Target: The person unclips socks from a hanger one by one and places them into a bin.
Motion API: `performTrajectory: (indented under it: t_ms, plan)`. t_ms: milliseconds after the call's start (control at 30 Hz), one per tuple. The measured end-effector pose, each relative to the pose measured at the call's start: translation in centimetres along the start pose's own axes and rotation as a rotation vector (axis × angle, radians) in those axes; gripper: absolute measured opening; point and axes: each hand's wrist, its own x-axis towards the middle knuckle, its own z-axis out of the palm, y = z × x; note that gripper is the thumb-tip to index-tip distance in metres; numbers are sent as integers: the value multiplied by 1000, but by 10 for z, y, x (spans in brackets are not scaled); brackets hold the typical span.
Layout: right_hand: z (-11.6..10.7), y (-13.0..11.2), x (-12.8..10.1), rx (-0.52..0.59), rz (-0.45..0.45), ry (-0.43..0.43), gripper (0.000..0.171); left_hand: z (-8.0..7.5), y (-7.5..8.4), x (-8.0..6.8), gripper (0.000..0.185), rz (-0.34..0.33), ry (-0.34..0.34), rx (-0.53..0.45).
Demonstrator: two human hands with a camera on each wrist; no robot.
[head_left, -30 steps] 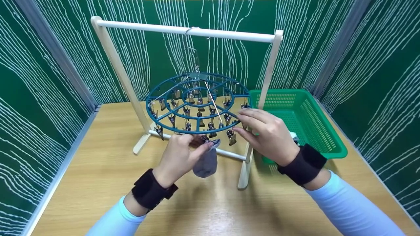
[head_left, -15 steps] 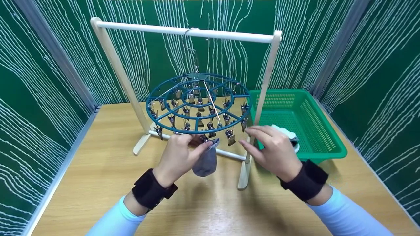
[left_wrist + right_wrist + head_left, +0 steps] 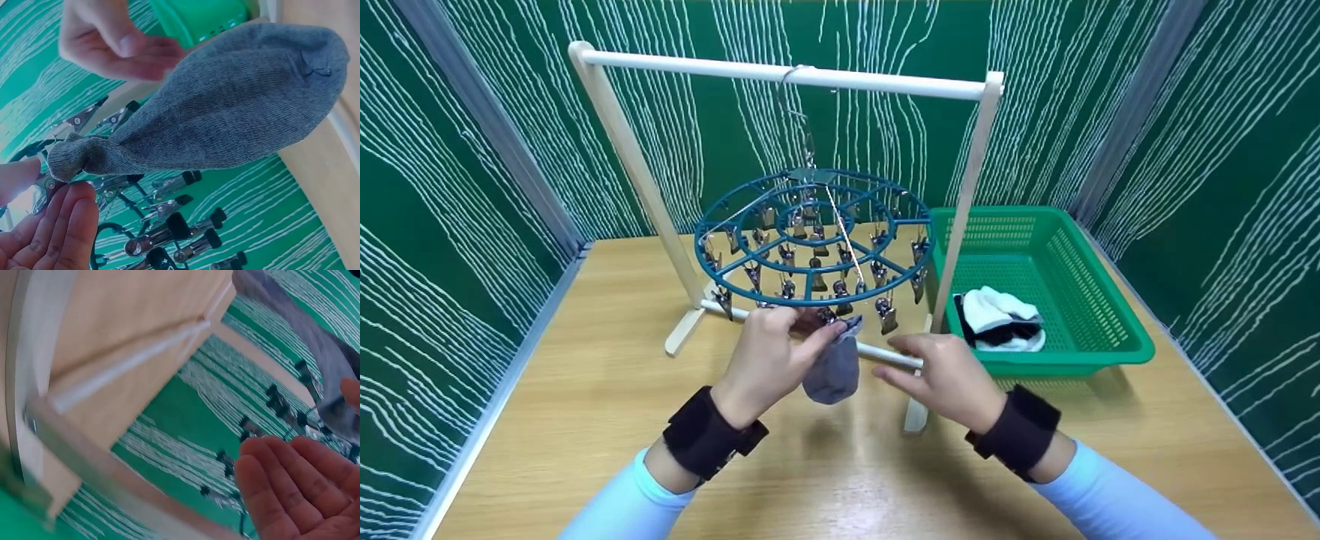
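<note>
You're working the grey sock (image 3: pixel 832 369) at the near rim of the round teal clip hanger (image 3: pixel 813 234), roughly mid-table btwn the rack's two feet. Its bunched cuff is sitting right at a metal clip (image 3: pixel 53 183) on the outer ring, body dangling free below, not touching the tabletop. Whether the clip is already biting the cuff — can't tell; the wrist view is showing cuff & clip touching, w/ your fingers crowding the spot.

Your left hand (image 3: pixel 769 361) is pinching up at that cuff/clip point, thumb & forefinger curled in on the sock top. Your right hand (image 3: pixel 949 379) is hovering just right of the sock, fingers straight & relaxed, gripping nothing, palm empty in the wrist view.

Progress, as I'm reading it: early. Only this one sock is hanging on the ring; every other clip is looking bare. Another white-and-black sock bundle (image 3: pixel 1001 321) is waiting in the green basket (image 3: pixel 1099 315) toward the table's right edge, so at least that is left, plus confirming this cuff is seated.

The hanger is hooking off the top bar of the wooden rack (image 3: pixel 780 72), which is standing toward the table's far edge. Wooden table (image 3: pixel 585 405), green patterned walls round three sides.
</note>
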Motion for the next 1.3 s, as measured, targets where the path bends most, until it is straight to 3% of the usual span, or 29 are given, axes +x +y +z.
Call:
performTrajectory:
  t_ms: [400,733,1000,1300]
  plan:
    - [26,-8,15,371,139,-207,39,1,1,0,19,0,6,-13]
    - [42,-11,21,593,203,-157,24,3,1,2,18,-3,14,-39]
    - [43,-10,20,568,171,-60,13,4,0,3,16,3,16,-52]
    - [42,-7,19,550,176,-52,13,3,1,1,17,13,24,-63]
